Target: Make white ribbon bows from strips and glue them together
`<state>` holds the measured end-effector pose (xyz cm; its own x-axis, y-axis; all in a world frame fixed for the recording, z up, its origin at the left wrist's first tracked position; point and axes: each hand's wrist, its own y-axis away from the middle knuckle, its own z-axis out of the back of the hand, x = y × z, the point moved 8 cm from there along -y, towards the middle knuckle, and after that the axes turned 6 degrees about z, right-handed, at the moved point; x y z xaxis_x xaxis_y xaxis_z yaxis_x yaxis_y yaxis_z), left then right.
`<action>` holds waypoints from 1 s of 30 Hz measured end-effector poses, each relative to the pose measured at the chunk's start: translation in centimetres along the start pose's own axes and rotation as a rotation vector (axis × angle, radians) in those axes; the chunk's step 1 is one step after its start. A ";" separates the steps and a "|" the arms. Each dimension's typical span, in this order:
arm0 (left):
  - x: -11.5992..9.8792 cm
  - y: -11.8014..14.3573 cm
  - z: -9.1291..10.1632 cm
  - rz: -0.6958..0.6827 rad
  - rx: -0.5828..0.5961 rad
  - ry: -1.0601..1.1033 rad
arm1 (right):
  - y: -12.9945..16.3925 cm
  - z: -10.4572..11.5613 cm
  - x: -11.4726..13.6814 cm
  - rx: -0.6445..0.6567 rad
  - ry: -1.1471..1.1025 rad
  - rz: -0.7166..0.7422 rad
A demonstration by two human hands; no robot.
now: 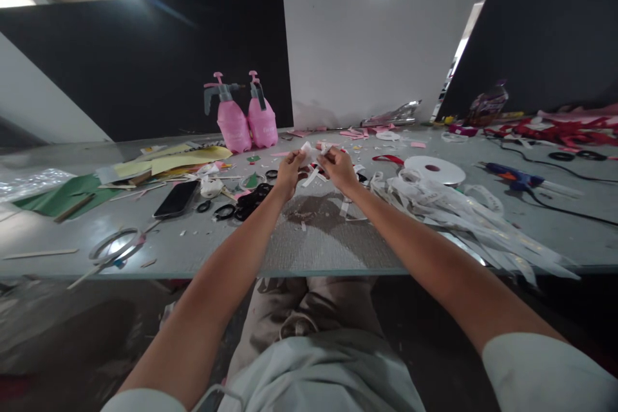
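Observation:
Both my hands are raised over the middle of the table, close together, with a white ribbon (310, 153) between them. My left hand (291, 172) pinches one side of the ribbon between thumb and fingers. On the other side, my right hand (339, 168) pinches a gathered part of it. A short tail of the white strip hangs below the fingers. How the ribbon is folded is too small to tell. To the right of my right hand lies a loose heap of white ribbons (449, 206) with gold print, beside a white ribbon roll (434, 170).
Two pink spray bottles (234, 125) stand at the back. On the left lie a black phone (176, 199), a tape roll (116, 246), scissors (224, 211) and green paper (65, 196). A blue glue gun (514, 175) with a cable rests at right, near red ribbons (570, 129). Scraps litter the table.

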<state>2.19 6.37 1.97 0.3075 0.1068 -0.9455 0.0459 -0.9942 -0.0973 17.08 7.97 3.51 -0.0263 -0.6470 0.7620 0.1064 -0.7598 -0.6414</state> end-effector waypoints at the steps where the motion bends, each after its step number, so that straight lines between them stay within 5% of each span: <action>1: 0.1 0.0 0.0 0.006 0.000 0.011 | 0.0 0.0 0.1 0.011 0.014 0.022; 8: 0.2 -0.2 0.4 0.053 -0.004 0.070 | 0.2 -0.1 0.5 0.038 0.119 0.091; 26: 1.2 -0.3 -1.3 0.048 0.238 -0.020 | 0.3 -0.2 1.6 0.077 0.054 0.110; 30: 0.9 -0.1 -0.9 0.038 0.130 0.096 | 0.3 -0.5 1.9 0.091 0.053 0.097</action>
<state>3.35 6.59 1.42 0.3965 0.0635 -0.9159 -0.0889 -0.9903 -0.1072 16.53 6.43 4.72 -0.0636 -0.7212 0.6898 0.2005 -0.6863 -0.6991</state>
